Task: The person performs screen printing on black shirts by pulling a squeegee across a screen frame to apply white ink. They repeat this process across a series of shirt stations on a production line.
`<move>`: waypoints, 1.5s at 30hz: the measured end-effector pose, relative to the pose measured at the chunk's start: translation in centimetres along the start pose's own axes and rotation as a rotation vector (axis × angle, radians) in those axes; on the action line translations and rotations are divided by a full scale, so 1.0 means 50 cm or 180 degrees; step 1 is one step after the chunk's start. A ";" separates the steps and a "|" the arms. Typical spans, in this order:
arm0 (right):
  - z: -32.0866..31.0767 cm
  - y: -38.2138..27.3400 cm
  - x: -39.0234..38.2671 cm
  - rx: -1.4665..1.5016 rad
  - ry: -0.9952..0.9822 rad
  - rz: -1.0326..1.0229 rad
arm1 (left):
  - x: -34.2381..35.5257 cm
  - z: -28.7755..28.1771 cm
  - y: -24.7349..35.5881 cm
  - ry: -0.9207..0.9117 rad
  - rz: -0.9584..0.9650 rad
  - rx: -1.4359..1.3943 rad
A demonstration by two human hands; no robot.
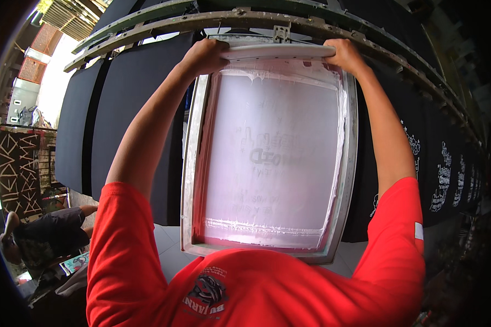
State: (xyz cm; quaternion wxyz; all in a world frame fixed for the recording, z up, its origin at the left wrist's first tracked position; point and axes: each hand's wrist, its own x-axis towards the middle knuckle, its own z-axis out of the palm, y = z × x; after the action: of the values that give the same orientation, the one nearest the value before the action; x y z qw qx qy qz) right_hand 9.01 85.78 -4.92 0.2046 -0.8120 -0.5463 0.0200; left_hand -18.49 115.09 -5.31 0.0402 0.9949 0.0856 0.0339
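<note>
"Is there any writing on the screen [273,191]?"

"Yes, faint dark lettering in several rows down the pale mesh, boldest near the middle. The lower rows are too dim to make out."

"And on the person's clothes?"

"The red shirt [289,289] has a dark round emblem [206,291] on the chest, with big pale letters across it and smaller lines along its edge (too tiny for me)."

"Anything farther off?"

"At the left, a dark sign [19,170] carries two columns of pale, angular, stick-like letters. On the right, black cloth [420,193] bears white prints, but I can't tell whether they include words."
</note>
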 end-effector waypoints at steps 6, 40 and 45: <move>-0.001 -0.010 0.035 0.0024 -0.0297 -0.0173 | -0.103 -0.028 0.072 -0.0136 -0.0391 -0.0291; -0.016 -0.373 -0.500 -0.0071 0.0159 -0.1063 | -0.816 -0.025 0.531 0.0488 -0.1242 -0.1073; -0.008 -0.398 -0.580 -0.0114 0.0527 -0.0920 | -0.839 -0.016 0.527 0.0445 -0.1106 -0.0936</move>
State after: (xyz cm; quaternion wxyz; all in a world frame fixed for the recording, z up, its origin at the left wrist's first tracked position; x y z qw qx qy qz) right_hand -20.05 66.03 -3.04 0.2352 -0.7274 -0.6389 -0.0865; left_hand -55.37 82.01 -4.78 0.1838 0.9440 0.2522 0.1075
